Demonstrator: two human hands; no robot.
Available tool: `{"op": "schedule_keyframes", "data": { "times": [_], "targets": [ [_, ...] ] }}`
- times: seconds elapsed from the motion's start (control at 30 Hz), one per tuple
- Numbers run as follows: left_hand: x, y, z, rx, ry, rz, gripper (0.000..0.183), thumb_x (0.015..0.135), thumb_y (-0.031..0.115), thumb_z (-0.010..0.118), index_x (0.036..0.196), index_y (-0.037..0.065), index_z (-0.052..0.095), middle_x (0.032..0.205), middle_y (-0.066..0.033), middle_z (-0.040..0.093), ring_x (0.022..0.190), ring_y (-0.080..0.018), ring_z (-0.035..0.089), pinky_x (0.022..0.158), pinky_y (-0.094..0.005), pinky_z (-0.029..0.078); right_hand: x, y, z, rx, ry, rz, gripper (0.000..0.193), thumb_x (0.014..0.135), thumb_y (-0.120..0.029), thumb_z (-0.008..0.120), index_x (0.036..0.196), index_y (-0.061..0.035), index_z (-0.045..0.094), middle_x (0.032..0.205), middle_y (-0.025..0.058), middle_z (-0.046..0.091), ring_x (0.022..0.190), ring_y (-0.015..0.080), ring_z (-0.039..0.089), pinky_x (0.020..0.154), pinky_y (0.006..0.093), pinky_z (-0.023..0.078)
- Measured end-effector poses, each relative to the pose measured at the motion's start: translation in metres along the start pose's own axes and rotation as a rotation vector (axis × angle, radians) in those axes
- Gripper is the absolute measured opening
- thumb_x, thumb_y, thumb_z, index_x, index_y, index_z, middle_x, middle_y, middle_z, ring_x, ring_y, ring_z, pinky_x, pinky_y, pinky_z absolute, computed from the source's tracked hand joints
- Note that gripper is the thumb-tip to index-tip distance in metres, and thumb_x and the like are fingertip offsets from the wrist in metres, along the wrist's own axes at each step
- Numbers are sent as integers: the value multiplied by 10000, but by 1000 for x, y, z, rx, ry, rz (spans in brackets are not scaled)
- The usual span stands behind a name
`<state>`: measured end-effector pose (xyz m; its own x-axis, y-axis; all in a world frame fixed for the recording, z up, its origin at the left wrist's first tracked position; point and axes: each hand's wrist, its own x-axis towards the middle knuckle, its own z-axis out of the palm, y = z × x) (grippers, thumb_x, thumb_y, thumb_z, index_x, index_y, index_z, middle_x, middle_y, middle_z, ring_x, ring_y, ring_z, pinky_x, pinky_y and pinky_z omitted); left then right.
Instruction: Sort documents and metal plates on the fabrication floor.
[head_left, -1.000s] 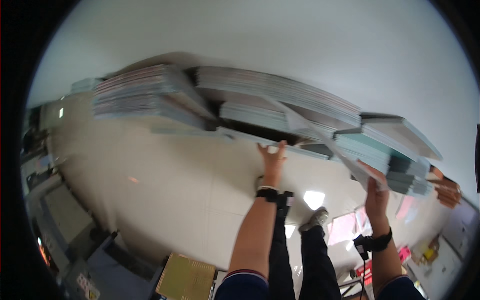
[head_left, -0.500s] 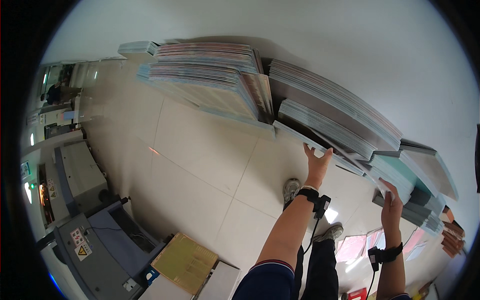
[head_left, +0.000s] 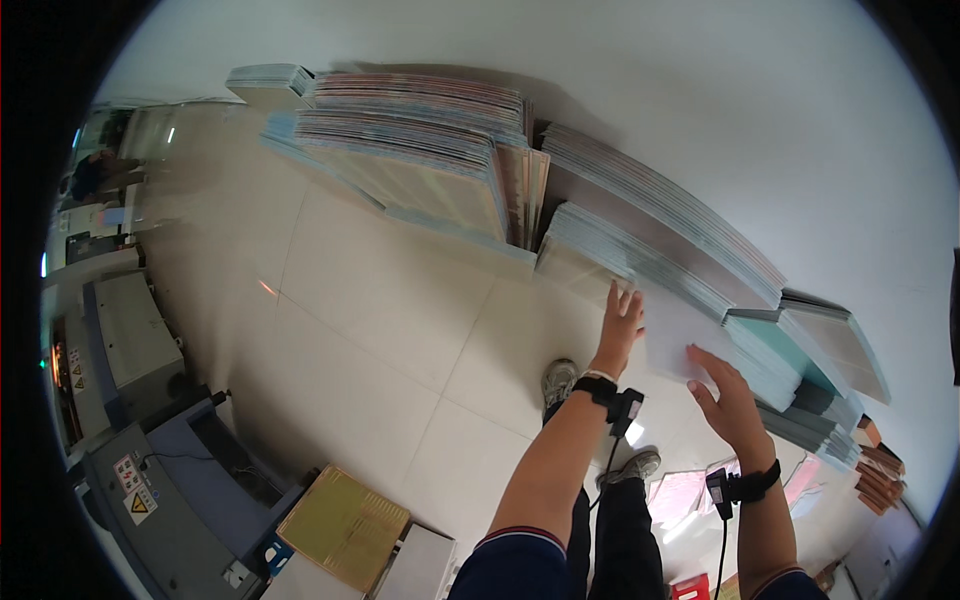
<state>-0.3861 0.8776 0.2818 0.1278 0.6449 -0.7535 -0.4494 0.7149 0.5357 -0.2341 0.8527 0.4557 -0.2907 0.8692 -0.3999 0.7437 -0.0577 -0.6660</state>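
- Stretching the left hand [head_left: 618, 335] forward with fingers apart, fingertips at the left side of a thin, whitish flat sheet [head_left: 678, 325]; impossible to tell whether touching.
- Reaching with the right hand [head_left: 728, 395] toward the lower right part of that sheet, fingers extended and thumb held away from them; contact there also unclear.
- Keeping the two hands well apart, with the sheet between and just beyond them, in front of a stack of thin, pale grey-green panels [head_left: 645, 262].
- Behind that stack, close to the white wall [head_left: 640, 60], leaning with a taller stack of grey panels with pinkish edges [head_left: 665, 215].
- To the left, standing on the beige tiled floor [head_left: 370, 300] with a thick group of blue-grey-edged, yellowish-faced panels [head_left: 400, 165].
- To the right, continuing with pale teal panels [head_left: 770, 360] and reddish-brown bundles [head_left: 878, 480].
- Wearing black wrist straps with small boxes [head_left: 625, 410] on both arms.
- At lower left, showing a grey machine with warning labels [head_left: 165, 510] beside a flat, yellow-green box [head_left: 345, 525].
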Motion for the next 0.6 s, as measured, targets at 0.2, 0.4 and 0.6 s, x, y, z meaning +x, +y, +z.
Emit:
{"op": "schedule_keyframes", "data": {
  "times": [0.2, 0.4, 0.6],
  "targets": [
    [-25, 7, -13, 23, 47, -79, 662, 889, 332, 489, 1399, 137, 115, 1365, -138, 324, 1130, -299, 477, 884, -419, 436, 5, 32, -13, -78, 77, 80, 332, 838, -107, 531, 1164, -48, 505, 1133, 182, 545, 1042, 344, 521, 873, 381, 419],
    [-56, 3, -37, -43, -48, -22, 608, 879, 344, 510, 1354, 78, 239, 1293, -151, 401, 1103, -295, 493, 867, -389, 445, 18, 69, -21, -272, 343, 65, 519, 807, 3, 523, 1294, -67, 357, 1251, 197, 419, 1133, 376, 426, 930, 409, 372],
    [-93, -32, -72, 3, 30, -217, 519, 879, 301, 509, 1306, 64, 334, 1245, -140, 462, 1074, -253, 513, 844, -362, 447, 27, 67, -5, -523, 488, 97, 594, 760, 32, 548, 1307, -86, 351, 1259, 168, 378, 1183, 353, 356, 982, 427, 313]
  ]
}}
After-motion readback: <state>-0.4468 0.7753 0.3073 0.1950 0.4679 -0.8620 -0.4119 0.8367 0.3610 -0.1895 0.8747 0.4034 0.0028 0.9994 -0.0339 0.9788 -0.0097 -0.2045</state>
